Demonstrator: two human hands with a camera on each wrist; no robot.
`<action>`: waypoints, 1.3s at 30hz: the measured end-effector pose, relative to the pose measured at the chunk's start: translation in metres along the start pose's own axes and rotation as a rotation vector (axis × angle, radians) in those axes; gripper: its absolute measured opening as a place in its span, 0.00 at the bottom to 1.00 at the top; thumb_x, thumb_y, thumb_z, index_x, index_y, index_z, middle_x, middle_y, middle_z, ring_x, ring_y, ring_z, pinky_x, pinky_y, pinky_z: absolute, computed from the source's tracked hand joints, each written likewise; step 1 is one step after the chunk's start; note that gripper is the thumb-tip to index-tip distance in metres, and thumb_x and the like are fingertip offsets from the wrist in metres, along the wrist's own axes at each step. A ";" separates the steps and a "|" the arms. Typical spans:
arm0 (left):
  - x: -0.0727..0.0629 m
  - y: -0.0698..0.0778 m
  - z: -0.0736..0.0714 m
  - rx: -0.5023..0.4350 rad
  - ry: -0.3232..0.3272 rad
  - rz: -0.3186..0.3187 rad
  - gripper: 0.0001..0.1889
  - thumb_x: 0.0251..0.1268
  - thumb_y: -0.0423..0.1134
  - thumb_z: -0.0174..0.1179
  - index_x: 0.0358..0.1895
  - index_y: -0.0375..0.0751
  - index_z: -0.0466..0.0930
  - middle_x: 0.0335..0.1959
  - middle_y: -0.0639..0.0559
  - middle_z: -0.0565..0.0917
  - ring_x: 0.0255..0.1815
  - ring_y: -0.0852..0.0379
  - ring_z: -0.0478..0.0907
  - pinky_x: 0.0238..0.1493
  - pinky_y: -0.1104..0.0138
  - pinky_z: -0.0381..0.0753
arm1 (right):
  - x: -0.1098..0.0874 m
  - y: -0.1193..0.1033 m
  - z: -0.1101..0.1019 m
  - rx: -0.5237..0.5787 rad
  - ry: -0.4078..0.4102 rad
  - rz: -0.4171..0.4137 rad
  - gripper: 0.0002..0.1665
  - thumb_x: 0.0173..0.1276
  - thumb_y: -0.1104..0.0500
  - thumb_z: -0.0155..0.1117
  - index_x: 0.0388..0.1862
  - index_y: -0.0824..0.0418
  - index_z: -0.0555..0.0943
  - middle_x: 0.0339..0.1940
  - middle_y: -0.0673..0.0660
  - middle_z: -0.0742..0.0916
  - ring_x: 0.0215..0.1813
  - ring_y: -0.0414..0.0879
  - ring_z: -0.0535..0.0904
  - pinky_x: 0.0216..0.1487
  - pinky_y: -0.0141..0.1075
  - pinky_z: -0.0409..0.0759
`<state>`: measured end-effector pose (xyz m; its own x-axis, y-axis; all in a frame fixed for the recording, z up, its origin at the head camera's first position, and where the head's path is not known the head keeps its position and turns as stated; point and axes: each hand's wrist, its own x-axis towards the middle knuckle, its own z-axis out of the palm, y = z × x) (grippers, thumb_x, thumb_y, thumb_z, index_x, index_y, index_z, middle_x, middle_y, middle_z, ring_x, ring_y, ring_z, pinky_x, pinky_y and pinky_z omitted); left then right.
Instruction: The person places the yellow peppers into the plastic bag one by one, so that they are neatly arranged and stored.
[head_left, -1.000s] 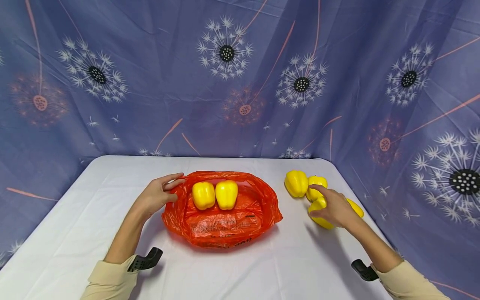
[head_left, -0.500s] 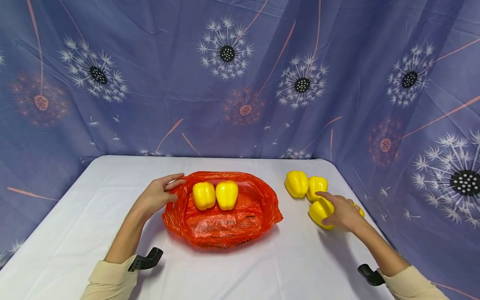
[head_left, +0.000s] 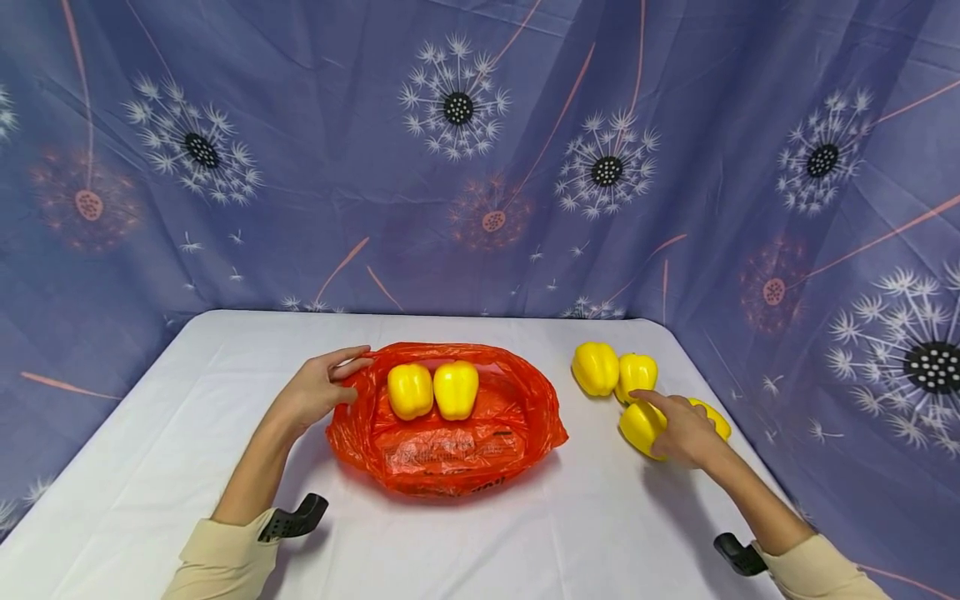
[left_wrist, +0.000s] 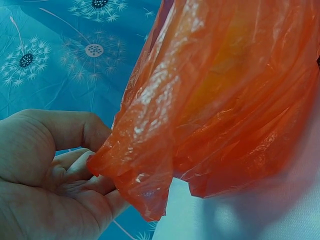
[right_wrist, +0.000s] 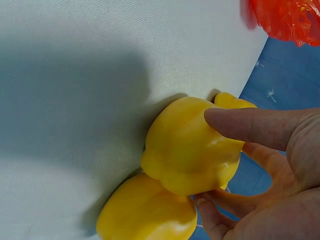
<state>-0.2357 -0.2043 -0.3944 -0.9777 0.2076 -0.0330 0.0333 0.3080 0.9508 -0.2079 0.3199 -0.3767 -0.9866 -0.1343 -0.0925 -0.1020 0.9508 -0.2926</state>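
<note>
An orange plastic bag (head_left: 450, 446) lies open on the white table (head_left: 187, 417) with two yellow peppers (head_left: 410, 391) (head_left: 456, 389) inside. My left hand (head_left: 351, 375) pinches the bag's left rim; in the left wrist view the fingers (left_wrist: 75, 170) pinch the crumpled orange film (left_wrist: 150, 170). My right hand (head_left: 667, 427) grips a yellow pepper (head_left: 640, 423) on the table at the right. In the right wrist view the thumb (right_wrist: 250, 127) lies over this pepper (right_wrist: 185, 150), the fingers curl under it, and another pepper (right_wrist: 145, 212) touches it.
Three more yellow peppers (head_left: 596, 367) (head_left: 637, 375) (head_left: 716, 417) lie near the right hand, close to the table's right edge. A blue dandelion-print cloth (head_left: 480, 167) hangs behind and along both sides. Bare tabletop lies in front of the bag.
My right hand has slid a little to the right and settled round the nearest pepper. The left hand and the bag have not moved.
</note>
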 end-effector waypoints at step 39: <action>0.001 -0.001 0.002 0.028 0.008 -0.005 0.41 0.54 0.21 0.55 0.77 0.37 0.63 0.69 0.35 0.76 0.64 0.50 0.75 0.27 0.70 0.74 | -0.006 0.004 0.002 0.014 0.027 -0.053 0.51 0.35 0.71 0.74 0.67 0.57 0.77 0.46 0.69 0.79 0.49 0.66 0.70 0.33 0.43 0.65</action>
<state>-0.2360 -0.2031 -0.3964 -0.9795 0.1983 -0.0354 0.0337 0.3349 0.9417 -0.2018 0.3237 -0.3788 -0.9830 -0.1766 -0.0507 -0.1527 0.9386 -0.3095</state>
